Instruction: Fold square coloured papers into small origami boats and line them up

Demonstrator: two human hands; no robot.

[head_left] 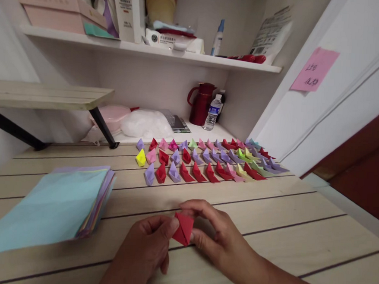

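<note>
A small piece of folded red paper [183, 229], roughly diamond-shaped with a crease line across its face, is held just above the wooden table [268, 225]. My left hand [150, 243] pinches its left corner between thumb and fingers. On the other side, my right hand [215, 234] has its thumb at the paper's lower right edge, with the index finger curved behind the top. Beyond both hands stand rows of small folded paper boats [198, 172] in red, purple, pink, yellow and green.
At the left lies a stack of coloured paper, light blue sheet [55, 206] on top. A small raised shelf [46, 96] on black legs stands behind it. Farther back are a dark red jug [201, 104], a water bottle [213, 112] and a white plastic bag [148, 124].
</note>
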